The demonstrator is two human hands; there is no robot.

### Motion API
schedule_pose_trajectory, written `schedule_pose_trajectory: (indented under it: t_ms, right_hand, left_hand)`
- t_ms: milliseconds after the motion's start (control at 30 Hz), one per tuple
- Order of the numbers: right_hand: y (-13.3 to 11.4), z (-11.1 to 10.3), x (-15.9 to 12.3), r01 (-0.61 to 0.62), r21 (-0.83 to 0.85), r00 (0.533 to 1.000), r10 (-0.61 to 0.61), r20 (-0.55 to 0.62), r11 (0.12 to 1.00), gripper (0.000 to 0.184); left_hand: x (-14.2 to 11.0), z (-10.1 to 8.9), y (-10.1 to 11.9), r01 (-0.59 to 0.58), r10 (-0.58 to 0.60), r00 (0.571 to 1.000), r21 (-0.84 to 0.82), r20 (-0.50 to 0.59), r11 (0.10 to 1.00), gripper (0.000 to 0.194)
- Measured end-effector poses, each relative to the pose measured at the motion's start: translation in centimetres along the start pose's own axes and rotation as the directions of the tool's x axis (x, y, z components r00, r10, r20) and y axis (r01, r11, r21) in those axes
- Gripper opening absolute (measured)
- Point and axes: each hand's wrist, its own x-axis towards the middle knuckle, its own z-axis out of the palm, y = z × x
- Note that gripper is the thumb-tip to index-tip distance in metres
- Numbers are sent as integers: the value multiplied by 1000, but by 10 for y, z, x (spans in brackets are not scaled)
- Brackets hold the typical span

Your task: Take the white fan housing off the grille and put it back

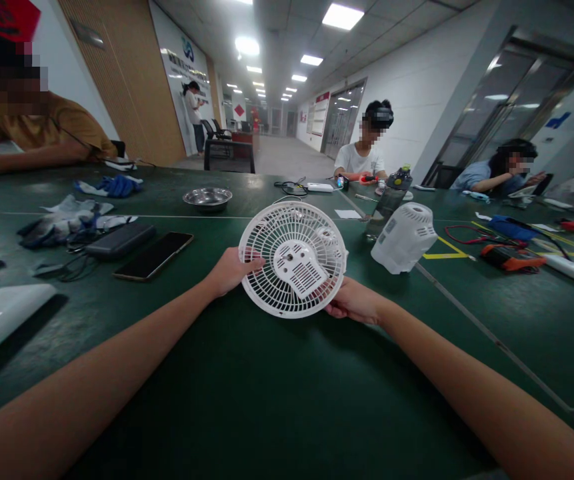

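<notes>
One white fan (301, 268) we held, near one phone (155, 256): left hand (231, 271) pinched its rim; right hand (357, 301), partly hidden, gripped opposite.

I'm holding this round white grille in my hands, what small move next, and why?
Perhaps turn the grille over: its vented center piece faces you, its far side is mostly hidden, and your left hand and right hand hold opposite sides.

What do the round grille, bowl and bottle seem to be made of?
Round grille: probably plastic, satin white, judging by its thin, moulded-looking ribs. Bowl: shiny metal, likely stainless steel, from its bright reflections. Bottle: dark-tinted and see-through; plastic or glass, I cannot tell which.
</notes>
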Motion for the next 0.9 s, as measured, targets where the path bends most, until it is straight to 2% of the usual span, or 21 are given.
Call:
schedule_pose_trajectory:
  t_ms: [133,267,333,433,600,800,900]
  right_hand:
    - [-4,5,-1,11,-76,1000,-12,-11,997,17]
    - [-8,10,-5,-23,-214,997,8,-71,977,3]
    - [-9,10,-5,16,-287,997,-38,-71,958,9]
    - [-8,8,-4,124,-397,990,-141,-13,910,23]
    - [-8,4,-2,225,-528,973,-223,68,819,25]
    - [-8,5,-2,235,-556,966,-254,44,798,27]
    - [-9,6,-2,219,-565,967,-255,16,796,21]
  left_hand:
    - [0,1,0,14,-14,1000,-46,-2,999,22]
    - [0,0,-3,28,-27,1000,-69,8,997,23]
    - [1,0,-4,24,-24,1000,-60,8,998,23]
    - [2,-1,-5,16,-16,1000,-41,1,999,22]
    - [3,0,-6,6,-6,1000,-36,-7,999,20]
    - [2,0,-5,11,-12,1000,-47,-8,999,20]
    - [2,0,-4,5,-6,1000,-31,-23,999,19]
